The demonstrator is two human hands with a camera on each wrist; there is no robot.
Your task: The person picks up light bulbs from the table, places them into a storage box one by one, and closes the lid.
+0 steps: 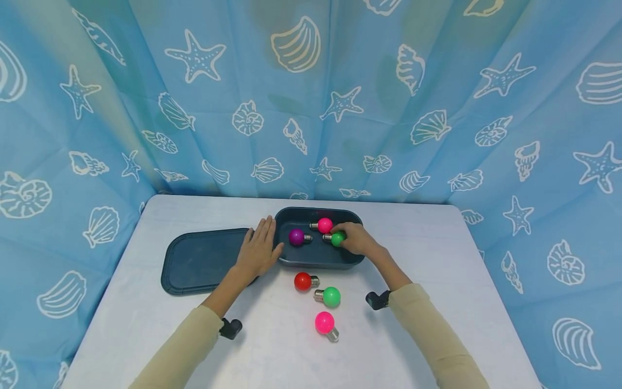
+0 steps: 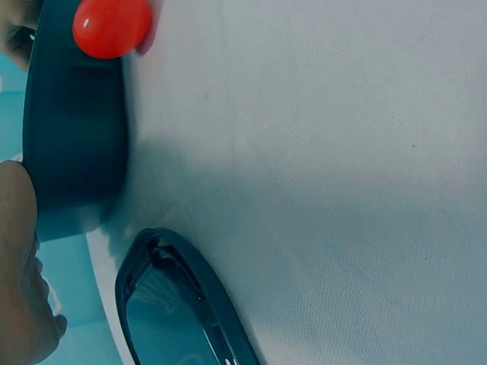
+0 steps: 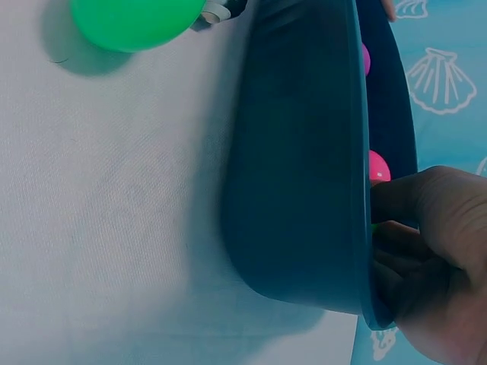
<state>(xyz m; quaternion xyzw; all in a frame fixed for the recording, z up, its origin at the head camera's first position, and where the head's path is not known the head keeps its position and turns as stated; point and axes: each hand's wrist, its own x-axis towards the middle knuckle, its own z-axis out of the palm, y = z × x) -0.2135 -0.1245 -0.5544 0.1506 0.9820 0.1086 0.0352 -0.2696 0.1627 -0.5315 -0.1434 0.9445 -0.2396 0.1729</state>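
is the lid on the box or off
Off: the lid lies on the table, left of the box, whose top is open, with three bulbs visible inside.

On the table (image 1: 413,232), the lid (image 1: 201,262) lies left of the box (image 1: 318,263); three bulbs (image 1: 296,236) lie in the box, three more bulbs (image 1: 331,296) before it; the curtain (image 1: 311,75) hangs behind the table

We count six bulbs (image 1: 324,322) | three in the box (image 1: 320,263), three on the table (image 1: 461,259) | by colour we get two pink bulbs (image 1: 325,225), two green bulbs (image 1: 332,296), one red bulb (image 1: 302,281), one purple bulb (image 1: 296,237) | inside we have one each of pink, green and purple | we also tally one box, one lid (image 1: 204,259), one table, two wrist cameras (image 1: 377,300)
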